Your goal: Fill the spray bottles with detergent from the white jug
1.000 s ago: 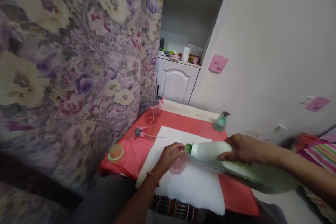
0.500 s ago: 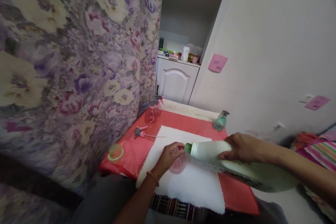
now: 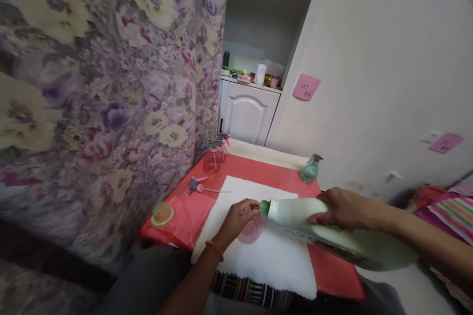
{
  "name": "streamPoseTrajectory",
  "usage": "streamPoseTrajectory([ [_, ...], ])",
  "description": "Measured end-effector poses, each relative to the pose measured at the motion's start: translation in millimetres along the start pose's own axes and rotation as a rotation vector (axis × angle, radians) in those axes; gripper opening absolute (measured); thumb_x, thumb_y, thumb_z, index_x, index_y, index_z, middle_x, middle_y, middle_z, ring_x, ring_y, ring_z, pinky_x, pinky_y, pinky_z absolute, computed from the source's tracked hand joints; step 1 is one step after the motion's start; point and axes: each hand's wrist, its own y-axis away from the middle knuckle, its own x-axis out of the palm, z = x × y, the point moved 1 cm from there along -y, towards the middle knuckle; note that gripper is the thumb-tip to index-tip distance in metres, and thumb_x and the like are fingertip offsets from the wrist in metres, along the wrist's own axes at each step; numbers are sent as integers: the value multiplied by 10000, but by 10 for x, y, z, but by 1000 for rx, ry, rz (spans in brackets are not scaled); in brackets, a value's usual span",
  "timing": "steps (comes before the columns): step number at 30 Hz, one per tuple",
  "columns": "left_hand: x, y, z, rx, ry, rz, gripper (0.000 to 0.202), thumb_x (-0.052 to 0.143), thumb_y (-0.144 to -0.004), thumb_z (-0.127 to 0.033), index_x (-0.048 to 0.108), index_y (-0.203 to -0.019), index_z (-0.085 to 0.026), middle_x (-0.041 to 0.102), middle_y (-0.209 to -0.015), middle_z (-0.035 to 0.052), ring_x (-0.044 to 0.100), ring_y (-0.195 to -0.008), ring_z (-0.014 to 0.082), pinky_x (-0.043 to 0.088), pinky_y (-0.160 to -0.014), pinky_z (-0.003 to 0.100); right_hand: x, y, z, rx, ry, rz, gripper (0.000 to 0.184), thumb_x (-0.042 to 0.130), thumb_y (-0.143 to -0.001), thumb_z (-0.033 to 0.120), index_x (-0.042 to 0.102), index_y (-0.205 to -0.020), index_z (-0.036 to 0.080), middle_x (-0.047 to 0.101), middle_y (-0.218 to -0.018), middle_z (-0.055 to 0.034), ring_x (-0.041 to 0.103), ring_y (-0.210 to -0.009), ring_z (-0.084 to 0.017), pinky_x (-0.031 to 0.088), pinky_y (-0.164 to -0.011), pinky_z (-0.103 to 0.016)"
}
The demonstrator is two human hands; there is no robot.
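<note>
Jug (image 3: 291, 212), gripped by the right hand's (image 3: 342, 209) curled fingers, lies tilted so its spout (image 3: 264, 207) reaches the small bottle (image 3: 251, 234), seemingly steadied on the towel (image 3: 275, 263) by the left hand's (image 3: 238, 217) fingers closed at its neck.

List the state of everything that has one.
Loose spray head: lying down, tube outstretched
Pink bottle: no sprayer fitted, neck in left hand
Pale green bottle: tipped in right hand, spout at pink bottle's neck; flow not visible
Teal spray bottle: upright, sprayer fitted
White towel: spread out
Cabinet door: shut
</note>
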Motion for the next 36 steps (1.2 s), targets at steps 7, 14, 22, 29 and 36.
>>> streamPoseTrajectory([
  [7,-9,14,-12,-6,13,-9,215,656,-782,-324,706,-929,-176,719,-905,47,642,-884,209,483,-812,301,199,-38,-215,-34,-178,24,426,624,-759,590,618,-849,174,584,-581,15,532,-469,-117,377,-402,-201],
  [14,-4,2,24,-33,-2,-48,229,681,-757,-330,715,-920,-172,728,-893,47,647,-875,213,483,-812,308,341,-9,-258,-34,-285,-2,361,642,-762,523,621,-811,166,555,-564,29,497,-464,-102,341,-418,-196],
  [22,-2,29,-70,-81,-40,-69,197,675,-748,-319,727,-889,-192,743,-925,59,657,-912,229,500,-847,317,435,-210,-470,-132,-630,-180,398,590,-789,561,491,-661,198,455,-485,67,405,-442,-93,288,-452,-222],
  [29,-26,35,-27,-94,-66,-109,181,675,-739,-281,735,-892,-207,746,-937,55,660,-943,234,497,-863,309,659,-821,-583,-116,-784,-640,455,489,-831,599,388,-578,234,452,-481,46,434,-505,-141,360,-549,-266],
  [36,-41,28,59,-94,-107,-117,192,682,-739,-301,743,-905,-227,754,-940,51,662,-958,247,500,-882,328,1069,-1392,-462,-126,-837,-833,441,343,-891,602,350,-622,253,445,-601,23,496,-630,-193,424,-643,-302],
])
